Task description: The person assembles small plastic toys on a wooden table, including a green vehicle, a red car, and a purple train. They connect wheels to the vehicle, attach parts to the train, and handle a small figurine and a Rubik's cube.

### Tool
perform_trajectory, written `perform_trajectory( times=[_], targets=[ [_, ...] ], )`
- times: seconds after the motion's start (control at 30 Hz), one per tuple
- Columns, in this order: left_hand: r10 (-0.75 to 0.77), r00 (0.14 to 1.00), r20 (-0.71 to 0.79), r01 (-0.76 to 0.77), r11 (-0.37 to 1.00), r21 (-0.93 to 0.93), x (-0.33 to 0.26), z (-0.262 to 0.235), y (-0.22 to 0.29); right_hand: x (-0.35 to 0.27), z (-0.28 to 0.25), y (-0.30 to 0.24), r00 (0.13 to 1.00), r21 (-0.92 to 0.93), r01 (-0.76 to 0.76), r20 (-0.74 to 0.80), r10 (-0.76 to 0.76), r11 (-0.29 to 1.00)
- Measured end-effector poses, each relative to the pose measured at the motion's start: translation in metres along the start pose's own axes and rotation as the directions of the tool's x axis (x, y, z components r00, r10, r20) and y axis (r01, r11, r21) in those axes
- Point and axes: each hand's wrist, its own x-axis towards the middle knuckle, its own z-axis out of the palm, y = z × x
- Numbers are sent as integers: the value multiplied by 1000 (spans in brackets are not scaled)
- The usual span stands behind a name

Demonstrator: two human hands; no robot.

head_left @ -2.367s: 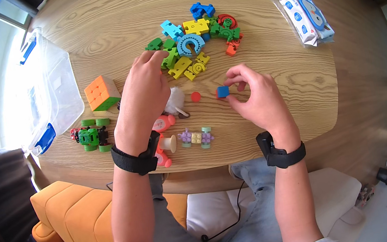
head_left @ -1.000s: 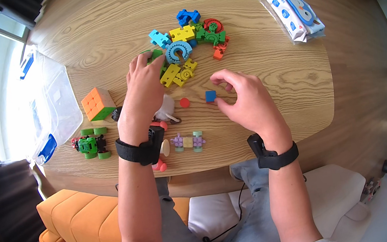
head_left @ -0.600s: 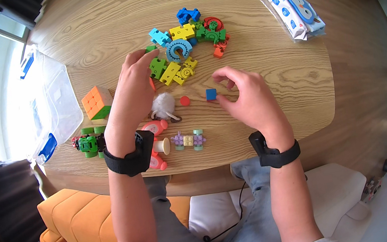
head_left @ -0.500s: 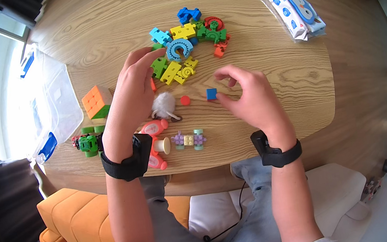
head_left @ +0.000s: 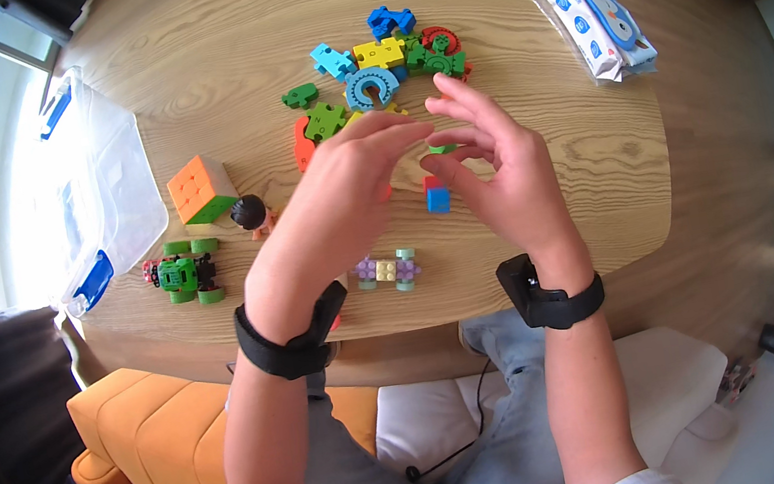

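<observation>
My left hand [head_left: 324, 196] reaches across the table toward the right, fingers stretched out and nothing visible in them. Close to its fingertips is my right hand [head_left: 508, 177], its thumb and fingers curled around a small green block [head_left: 442, 148] that is partly hidden. Just under the right thumb, a red block [head_left: 429, 182] touches a blue block [head_left: 438, 200] on the table. A bit of a red piece [head_left: 386, 191] shows beside the left hand. Beyond the hands lies a cluster of toy pieces, including a light-blue ring piece [head_left: 371, 88] and a green puzzle piece [head_left: 324, 121].
On the left are a puzzle cube [head_left: 193, 192], a dark-haired doll [head_left: 249, 211], a green toy car [head_left: 179, 273] and a clear plastic bin [head_left: 119, 178]. A purple-and-yellow block car [head_left: 386, 269] sits near the front edge. A wipes pack [head_left: 588, 28] lies at far right.
My left hand has moved right, from the puzzle pieces to near my right hand, uncovering the doll. A green block now shows at my right fingers, and a red block is against the blue one.
</observation>
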Motion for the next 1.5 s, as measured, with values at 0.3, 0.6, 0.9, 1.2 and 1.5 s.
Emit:
perform_trajectory(
  times=[0.3,0.6,0.9,1.2,1.5],
  targets=[
    [-27,995,-100,46,981,189,-1,-12,3,-5,-34,17,999,-349,-44,-45,30,936],
    [-57,998,-35,64,953,294,0,-7,-5,-15,-16,11,940,-367,-56,294,173,929],
    [-23,999,-35,33,946,321,-1,-1,-12,-32,0,22,834,-430,6,501,232,903],
    [35,999,-16,-25,918,395,-4,11,-12,-14,-18,8,954,-392,-48,254,158,919],
    [14,1000,-7,-11,918,398,-6,16,-16,-10,-7,20,969,-465,-40,198,148,884]
  ],
)
